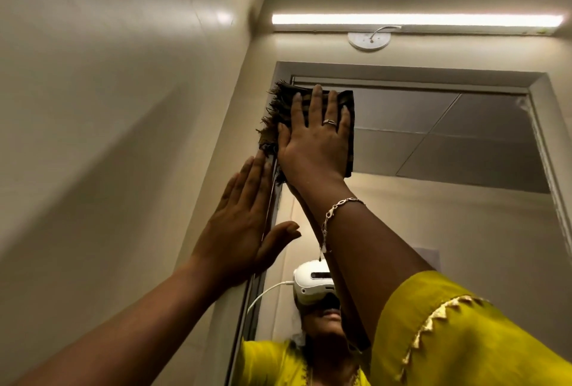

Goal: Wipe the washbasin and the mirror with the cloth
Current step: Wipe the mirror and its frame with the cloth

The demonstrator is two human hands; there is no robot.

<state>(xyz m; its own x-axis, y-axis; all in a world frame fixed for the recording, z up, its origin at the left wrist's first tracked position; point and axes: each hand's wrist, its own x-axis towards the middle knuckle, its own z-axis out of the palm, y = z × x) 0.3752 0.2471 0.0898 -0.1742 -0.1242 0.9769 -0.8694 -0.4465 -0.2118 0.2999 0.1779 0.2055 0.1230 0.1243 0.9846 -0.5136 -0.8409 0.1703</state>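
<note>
One dark cloth (280, 107) with a frayed fringe lies folded against the top left corner of the mirror (448, 153). It is pressed flat there by the right hand (312, 144), fingers straight and spread wide across it. A ring (329, 122) sits on one finger and a bracelet (335, 209) on the wrist, above a yellow sleeve (464, 339). Lower down, the left hand (238, 237) rests flat and wide on the mirror's left frame edge, holding nothing, thumb out over the glass. Above the mirror glows a tube light (418, 19).

Frayed cloth (309, 125) — glossy glass mirror (433, 144).
</note>
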